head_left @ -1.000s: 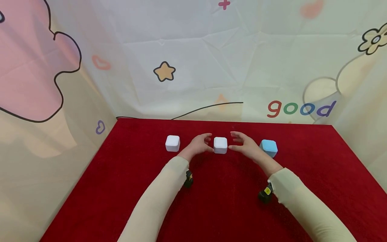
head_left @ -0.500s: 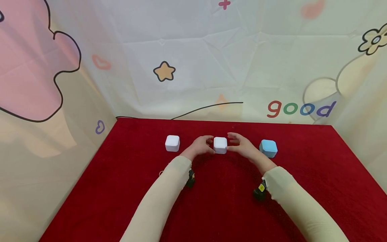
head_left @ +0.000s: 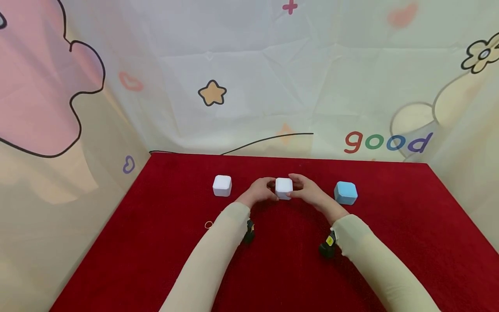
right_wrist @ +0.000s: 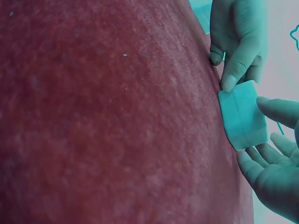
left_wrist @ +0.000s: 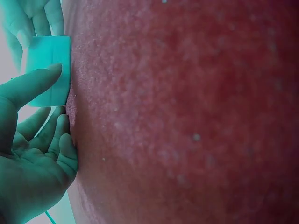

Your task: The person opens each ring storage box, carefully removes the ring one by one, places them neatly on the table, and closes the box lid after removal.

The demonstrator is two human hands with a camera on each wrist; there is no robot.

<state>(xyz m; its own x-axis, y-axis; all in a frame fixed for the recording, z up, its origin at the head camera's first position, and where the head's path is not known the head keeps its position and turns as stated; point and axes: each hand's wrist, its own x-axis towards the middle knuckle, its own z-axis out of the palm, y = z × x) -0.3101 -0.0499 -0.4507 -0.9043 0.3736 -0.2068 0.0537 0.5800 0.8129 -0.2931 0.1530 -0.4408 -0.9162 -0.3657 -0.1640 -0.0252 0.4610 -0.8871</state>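
Observation:
A small white box (head_left: 283, 186) with rounded corners stands upright on the red cloth, between the two hands. My left hand (head_left: 260, 190) holds its left side, the thumb across the near face and the fingers toward the back. From the right, my right hand (head_left: 309, 189) curls round it, thumb at the near edge and fingers behind. In the right wrist view a faint seam crosses the box (right_wrist: 243, 114). The left wrist view shows the left thumb (left_wrist: 44, 79) lying over the box's face. Some fingertips are hidden behind the box.
Another white box (head_left: 222, 186) stands to the left, and a light blue box (head_left: 345, 193) to the right. A thin gold ring-shaped thing (head_left: 208, 225) lies beside the left sleeve. Behind the red-covered table (head_left: 288, 277) hangs a printed curtain (head_left: 249, 56).
Both hands have come in from the sides and closed round the middle white box, the right moving farther. The gold ring-shaped thing has come into sight beside the left sleeve. The boxes stay put.

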